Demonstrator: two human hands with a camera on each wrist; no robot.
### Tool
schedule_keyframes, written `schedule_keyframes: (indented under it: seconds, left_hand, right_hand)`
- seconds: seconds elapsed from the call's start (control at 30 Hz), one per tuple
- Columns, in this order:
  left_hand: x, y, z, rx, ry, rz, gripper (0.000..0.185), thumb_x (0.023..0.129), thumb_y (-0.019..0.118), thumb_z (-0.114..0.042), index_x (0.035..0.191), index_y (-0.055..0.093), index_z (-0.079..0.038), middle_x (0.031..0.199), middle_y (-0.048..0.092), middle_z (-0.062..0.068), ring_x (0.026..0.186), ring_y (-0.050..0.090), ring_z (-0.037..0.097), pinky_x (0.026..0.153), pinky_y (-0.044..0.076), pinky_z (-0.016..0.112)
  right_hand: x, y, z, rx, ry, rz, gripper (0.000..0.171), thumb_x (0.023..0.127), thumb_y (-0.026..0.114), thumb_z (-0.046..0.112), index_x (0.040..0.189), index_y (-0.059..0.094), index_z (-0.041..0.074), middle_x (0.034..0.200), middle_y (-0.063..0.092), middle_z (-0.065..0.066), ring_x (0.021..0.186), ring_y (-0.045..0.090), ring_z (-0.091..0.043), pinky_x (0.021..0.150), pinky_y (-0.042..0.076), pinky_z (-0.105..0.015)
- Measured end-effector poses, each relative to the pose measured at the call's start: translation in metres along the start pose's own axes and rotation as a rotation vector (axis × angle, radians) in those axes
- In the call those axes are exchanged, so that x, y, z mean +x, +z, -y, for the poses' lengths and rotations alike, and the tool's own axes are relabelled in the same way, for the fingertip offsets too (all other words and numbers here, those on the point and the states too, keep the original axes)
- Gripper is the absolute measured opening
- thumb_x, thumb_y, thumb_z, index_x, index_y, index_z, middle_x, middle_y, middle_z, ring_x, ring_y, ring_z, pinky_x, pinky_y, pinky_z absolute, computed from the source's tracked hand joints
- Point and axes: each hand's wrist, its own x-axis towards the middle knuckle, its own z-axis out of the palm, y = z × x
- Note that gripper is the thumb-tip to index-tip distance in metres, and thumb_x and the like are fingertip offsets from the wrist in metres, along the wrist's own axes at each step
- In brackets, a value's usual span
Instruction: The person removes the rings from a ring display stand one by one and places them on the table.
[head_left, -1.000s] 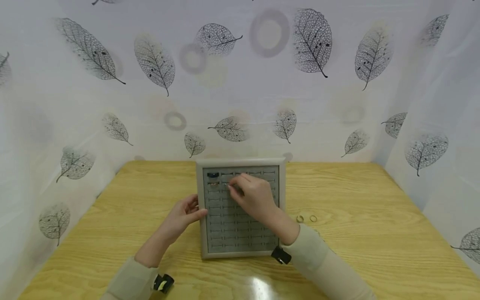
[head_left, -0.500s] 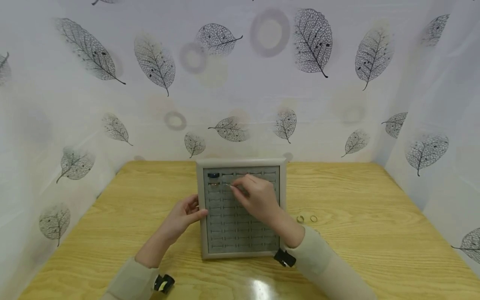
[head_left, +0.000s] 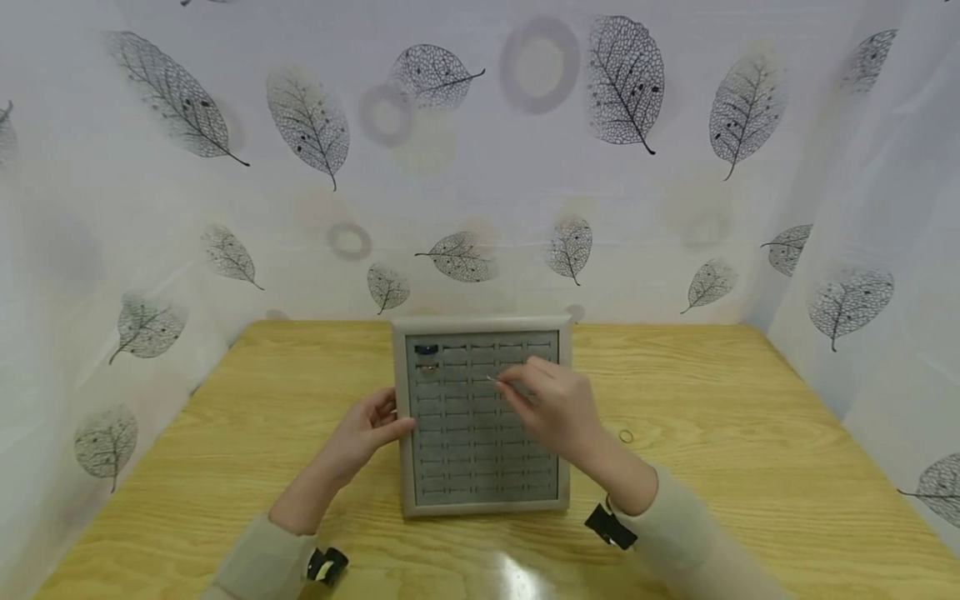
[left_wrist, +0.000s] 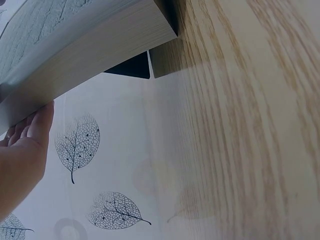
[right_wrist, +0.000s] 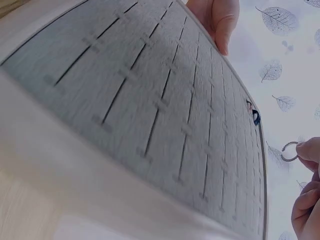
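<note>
A grey slotted ring tray lies in the middle of the wooden table. My left hand grips the tray's left edge, thumb on the rim; that thumb also shows in the right wrist view. My right hand hovers over the tray's upper right rows and pinches a small thin ring between fingertips. A dark ring and a lighter ring sit in the top left slots. The left wrist view shows the tray's side and my left hand.
One loose gold ring lies on the table right of the tray, just beyond my right wrist. Leaf-printed white curtains close in the table at the back and on both sides.
My right hand has moved rightwards across the tray from the upper left rows, still pinching the ring. It now hides one of the two loose rings on the table. The left hand stays put.
</note>
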Motion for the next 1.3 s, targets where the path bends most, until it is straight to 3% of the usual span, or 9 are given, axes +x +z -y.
schedule_keyframes:
  seconds: [0.07, 0.27, 0.47, 0.77, 1.3]
  left_hand:
    - [0.000, 0.000, 0.001, 0.003, 0.004, 0.003, 0.056, 0.087, 0.057, -0.015, 0.132, 0.030, 0.006, 0.124, 0.044, 0.022, 0.105, 0.050, 0.020, 0.083, 0.044, 0.029]
    - [0.000, -0.001, 0.000, 0.003, 0.006, 0.003, 0.054, 0.087, 0.057, -0.014, 0.131, 0.032, 0.006, 0.122, 0.046, 0.021, 0.102, 0.052, 0.016, 0.082, 0.045, 0.029]
    - [0.000, -0.001, -0.002, 0.025, 0.016, -0.003, 0.056, 0.087, 0.057, -0.015, 0.131, 0.031, 0.007, 0.120, 0.046, 0.021, 0.102, 0.051, 0.016, 0.082, 0.044, 0.028]
    - [0.001, 0.000, -0.002, 0.024, 0.014, -0.001, 0.056, 0.087, 0.057, -0.014, 0.131, 0.030, 0.009, 0.122, 0.044, 0.024, 0.105, 0.050, 0.022, 0.084, 0.043, 0.029]
    - [0.001, 0.000, -0.002, 0.040, -0.025, -0.025, 0.057, 0.086, 0.059, -0.018, 0.131, 0.032, 0.004, 0.123, 0.045, 0.019, 0.109, 0.046, 0.026, 0.086, 0.042, 0.031]
  right_hand:
    - [-0.003, -0.005, -0.002, -0.007, -0.003, -0.001, 0.002, 0.073, 0.066, 0.006, 0.073, 0.063, 0.006, 0.061, 0.056, 0.001, 0.044, 0.046, -0.007, 0.040, 0.036, -0.014]
    - [-0.014, -0.022, -0.008, -0.007, 0.014, 0.038, 0.017, 0.085, 0.056, 0.015, 0.073, 0.063, 0.005, 0.060, 0.056, 0.001, 0.044, 0.044, -0.006, 0.039, 0.034, -0.014]
    - [-0.023, -0.037, -0.014, -0.040, 0.014, 0.060, 0.015, 0.083, 0.057, 0.014, 0.073, 0.063, 0.005, 0.062, 0.058, 0.000, 0.044, 0.048, -0.008, 0.039, 0.035, -0.015]
    - [-0.043, -0.056, -0.024, -0.141, 0.016, 0.073, 0.036, 0.092, 0.043, 0.029, 0.071, 0.064, 0.007, 0.058, 0.054, 0.003, 0.042, 0.037, -0.003, 0.036, 0.029, -0.015]
    - [-0.090, -0.085, -0.040, -0.242, 0.018, 0.147, 0.042, 0.094, 0.040, 0.032, 0.068, 0.063, 0.008, 0.057, 0.054, 0.004, 0.041, 0.039, -0.003, 0.036, 0.029, -0.014]
